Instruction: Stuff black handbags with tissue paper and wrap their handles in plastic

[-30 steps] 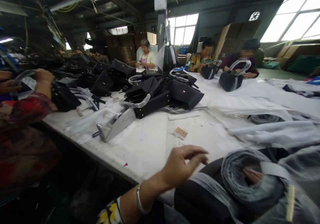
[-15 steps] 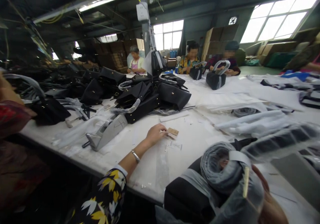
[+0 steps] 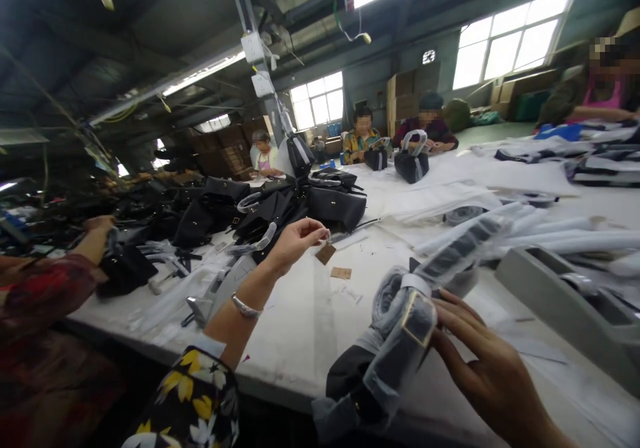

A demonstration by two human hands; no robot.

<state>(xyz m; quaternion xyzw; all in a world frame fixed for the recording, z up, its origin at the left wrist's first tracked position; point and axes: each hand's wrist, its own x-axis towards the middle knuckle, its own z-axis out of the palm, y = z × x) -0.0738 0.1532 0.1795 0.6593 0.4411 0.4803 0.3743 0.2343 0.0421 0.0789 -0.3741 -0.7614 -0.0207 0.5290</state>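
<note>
My left hand (image 3: 299,240) is raised over the table and pinches a brown hang tag (image 3: 326,254) by its string, so the tag dangles below the fingertips. Another brown tag (image 3: 341,273) lies flat on the white tabletop under it. At the near edge is a black handbag (image 3: 345,371), tilted, with a rolled strap (image 3: 387,299) in clear film resting on it. My right hand (image 3: 473,348) grips the side of the film-wrapped strap beside its gold rectangular buckle (image 3: 418,319); part of that grip is hidden.
Black handbags (image 3: 335,207) are heaped across the table. A grey tape dispenser (image 3: 565,315) stands at right, another (image 3: 220,295) at left. White wrapping rolls (image 3: 540,228) lie behind the right one. A co-worker's arm (image 3: 93,245) reaches in at left; other people sit across the table.
My left hand has lifted one tag off the table; the other stays. My right hand has come out from behind the rolled strap to its side, and the bag has turned. The view has tilted.
</note>
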